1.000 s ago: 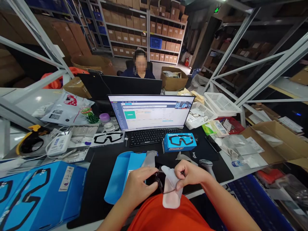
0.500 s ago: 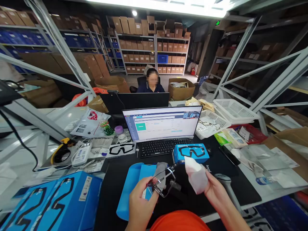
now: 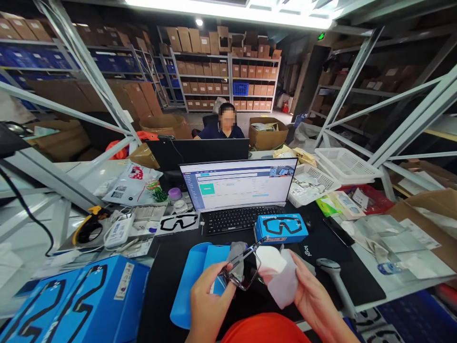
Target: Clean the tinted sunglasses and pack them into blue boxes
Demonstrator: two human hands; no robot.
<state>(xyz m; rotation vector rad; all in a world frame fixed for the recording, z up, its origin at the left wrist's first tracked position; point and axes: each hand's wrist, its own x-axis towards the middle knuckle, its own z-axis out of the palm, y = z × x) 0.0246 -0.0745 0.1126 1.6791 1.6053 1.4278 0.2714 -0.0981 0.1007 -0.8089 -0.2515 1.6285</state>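
One end of the glasses (image 3: 238, 282) is hidden by left-hand fingers (image 3: 225, 294).

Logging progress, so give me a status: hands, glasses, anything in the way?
Left hand gripping glasses. Right hand holding pale cloth close by, contact unclear. No obstruction seen between them; blue case beside left hand.

We look across a grey floor (image 3: 246, 115) to tall metal shelves (image 3: 230, 81) filled with brown boxes (image 3: 210, 69) at the top centre of the frame, a bright strip light (image 3: 228, 12) running along the upper edge. Blue bins (image 3: 43, 57) line the upper left, slanting beams (image 3: 350, 85) flank our view, and a green sign (image 3: 322, 36) glows at upper right.
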